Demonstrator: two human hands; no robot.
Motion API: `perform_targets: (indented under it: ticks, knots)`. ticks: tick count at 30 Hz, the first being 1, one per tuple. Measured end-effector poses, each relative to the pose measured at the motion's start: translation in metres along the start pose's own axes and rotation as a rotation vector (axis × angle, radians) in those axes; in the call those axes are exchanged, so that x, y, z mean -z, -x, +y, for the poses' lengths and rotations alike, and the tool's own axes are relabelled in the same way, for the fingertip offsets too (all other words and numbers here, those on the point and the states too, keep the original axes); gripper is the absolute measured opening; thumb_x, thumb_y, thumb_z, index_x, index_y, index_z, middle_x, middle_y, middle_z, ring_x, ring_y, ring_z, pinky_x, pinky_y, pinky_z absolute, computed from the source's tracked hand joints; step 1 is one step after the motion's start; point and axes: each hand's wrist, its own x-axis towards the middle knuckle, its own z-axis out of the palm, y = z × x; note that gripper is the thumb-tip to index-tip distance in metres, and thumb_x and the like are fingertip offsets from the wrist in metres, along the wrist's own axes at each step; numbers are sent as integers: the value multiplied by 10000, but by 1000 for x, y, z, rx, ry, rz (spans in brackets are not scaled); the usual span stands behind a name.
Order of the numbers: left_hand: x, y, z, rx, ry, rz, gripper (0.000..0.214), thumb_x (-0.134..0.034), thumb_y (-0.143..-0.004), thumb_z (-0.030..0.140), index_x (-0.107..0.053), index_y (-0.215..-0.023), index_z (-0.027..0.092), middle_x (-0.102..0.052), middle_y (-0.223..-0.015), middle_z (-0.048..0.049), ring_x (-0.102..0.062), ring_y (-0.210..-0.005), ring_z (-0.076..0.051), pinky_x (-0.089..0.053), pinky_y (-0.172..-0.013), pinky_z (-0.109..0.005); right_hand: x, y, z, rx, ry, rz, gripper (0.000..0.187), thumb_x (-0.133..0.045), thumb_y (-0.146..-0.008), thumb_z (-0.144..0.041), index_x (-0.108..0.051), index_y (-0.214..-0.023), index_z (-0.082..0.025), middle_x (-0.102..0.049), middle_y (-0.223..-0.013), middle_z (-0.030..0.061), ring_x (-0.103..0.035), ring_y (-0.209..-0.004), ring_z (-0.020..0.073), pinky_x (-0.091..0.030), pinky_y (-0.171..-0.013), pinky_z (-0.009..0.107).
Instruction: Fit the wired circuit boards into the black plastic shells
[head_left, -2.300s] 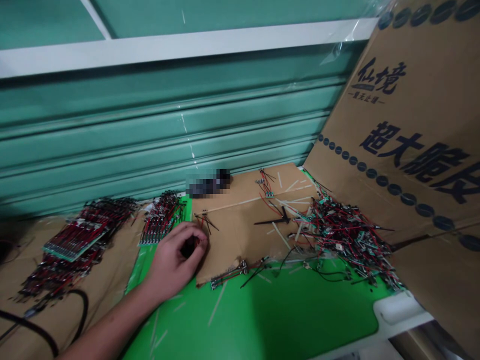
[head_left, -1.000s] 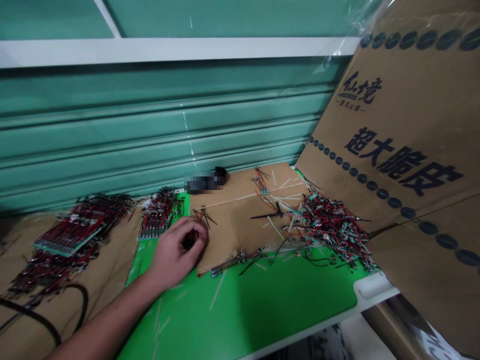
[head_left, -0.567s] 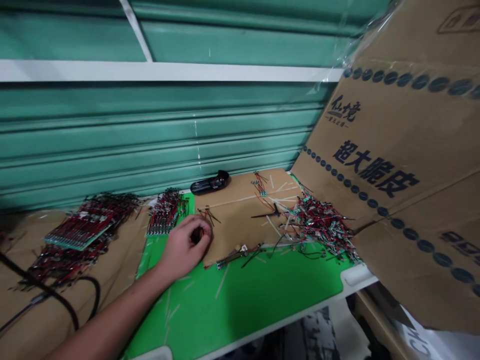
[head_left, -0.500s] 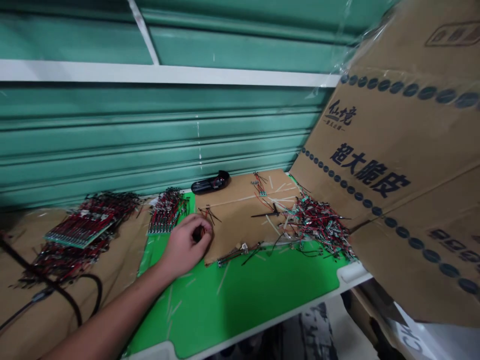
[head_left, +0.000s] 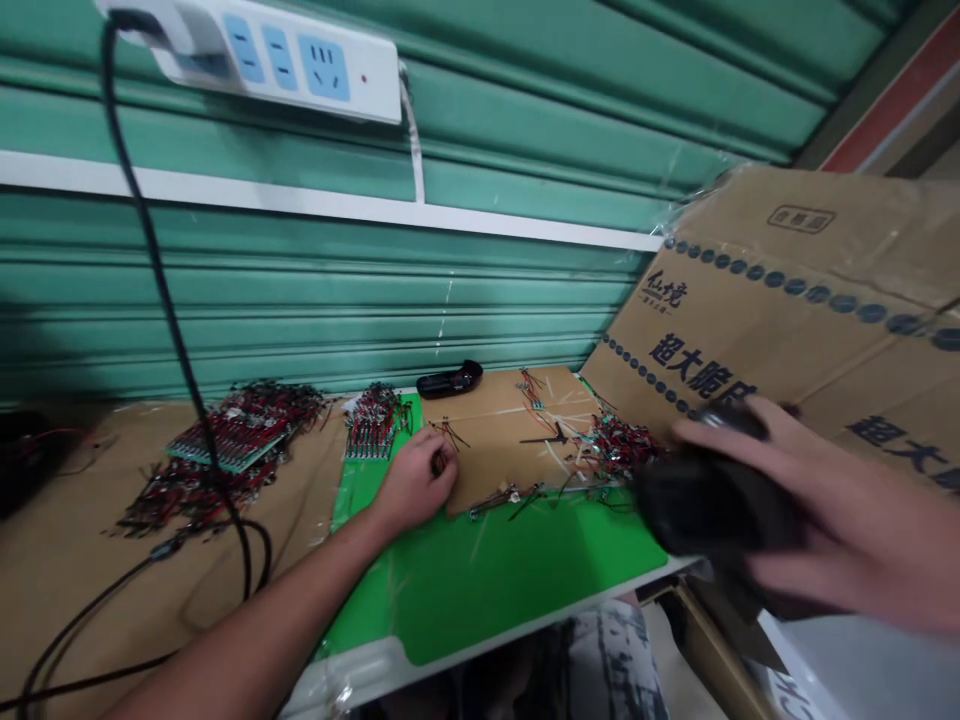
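My left hand (head_left: 411, 484) rests curled at the edge of a cardboard sheet (head_left: 495, 440) on the green mat (head_left: 480, 580), fingers closed round a small dark thing I cannot make out. My right hand (head_left: 832, 520) has come in at the right, blurred, its fingers wrapped round a dark, bulky object (head_left: 705, 505) close to the camera. A tangled heap of small boards with red and black wires (head_left: 611, 445) lies on the cardboard just beyond the right hand.
Rows of wired boards (head_left: 240, 440) and a smaller bundle (head_left: 371, 425) lie at the left. A black cable (head_left: 172, 330) hangs from a wall power strip (head_left: 277, 50). A large cardboard box (head_left: 787, 310) stands at the right; a black device (head_left: 448, 380) lies by the wall.
The view has tilted up and pulled back, revealing the power strip. My right hand has come into view holding a dark object. The left hand has stayed put at the cardboard's edge.
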Motion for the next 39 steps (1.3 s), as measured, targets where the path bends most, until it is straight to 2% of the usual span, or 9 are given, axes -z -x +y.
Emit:
perform_targets:
  ticks: [2, 6, 10, 16, 22, 28, 33, 36, 39]
  knots:
    - [-1, 0, -2, 3, -5, -7, 124, -558, -879, 144, -593, -772, 198, -608, -838, -54, -583, -817, -212, -459, -746, -333, -4, -58, -9, 36, 206, -161, 787, -744, -849, -457, -511, -1577, -272, -531, -1307, 192, -678, -969, 296, -567, -883, 474]
    - [-2, 0, -5, -2, -9, 2, 133, -565, -867, 126, -584, -759, 200, -599, -827, -51, -568, -808, -214, -443, -738, -337, -42, -168, -15, 182, 480, -265, 842, -770, -788, -593, -533, -1543, -305, -531, -1219, 184, -632, -1039, 382, -537, -816, 448]
    - [-4, -1, -7, 5, -7, 22, 141, -562, -869, 124, -573, -754, 206, -590, -823, -45, -569, -807, -214, -434, -732, -335, -95, -223, -3, 196, 600, -315, 837, -772, -763, -629, -574, -1508, -303, -515, -1254, 210, -610, -1083, 420, -504, -835, 445]
    - [-5, -1, -6, -8, 11, 53, 141, -576, -849, 107, -572, -754, 211, -596, -824, -42, -584, -799, -208, -438, -717, -319, -135, -234, 26, 160, 615, -397, 870, -781, -742, -634, -552, -1530, -344, -479, -1347, 227, -553, -1182, 474, -473, -911, 512]
    - [-5, 0, -5, 31, -14, 83, 99, -598, -815, 112, -604, -835, 208, -617, -872, -53, -606, -823, -219, -470, -745, -327, -140, -231, 49, 66, 540, -393, 930, -795, -727, -662, -510, -1562, -369, -367, -1515, 228, -487, -1275, 518, -476, -952, 570]
    - [3, -3, 0, 100, -175, 166, 60, -588, -833, 164, -589, -862, 216, -667, -927, -83, -637, -924, -258, -494, -856, -374, -132, -228, 46, 119, 451, -304, 927, -799, -725, -683, -526, -1540, -335, -279, -1610, 216, -319, -1428, 532, -443, -1013, 610]
    - [16, -4, 14, 268, -444, -5, 275, -598, -892, 397, -557, -671, 239, -665, -757, -107, -655, -857, -309, -481, -748, -390, -114, -229, 27, 206, 179, -162, 650, -774, -723, -328, -561, -1322, -193, -611, -1201, 161, -584, -1038, 323, -484, -835, 378]
    - [19, -3, 22, 334, -552, -141, 395, -589, -878, 555, -603, -657, 228, -700, -790, -151, -686, -858, -341, -467, -691, -389, -113, -225, 6, 227, -80, -145, 608, -747, -710, -255, -505, -1265, -206, -648, -913, 35, -560, -758, 211, -416, -668, 294]
    - [18, -1, 27, 346, -558, -178, 356, -634, -825, 552, -625, -676, 228, -724, -839, -150, -703, -851, -331, -450, -662, -369, -125, -218, -15, 248, -225, -90, 408, -716, -734, -237, -606, -1127, -220, -663, -846, 3, -571, -735, 190, -403, -671, 280]
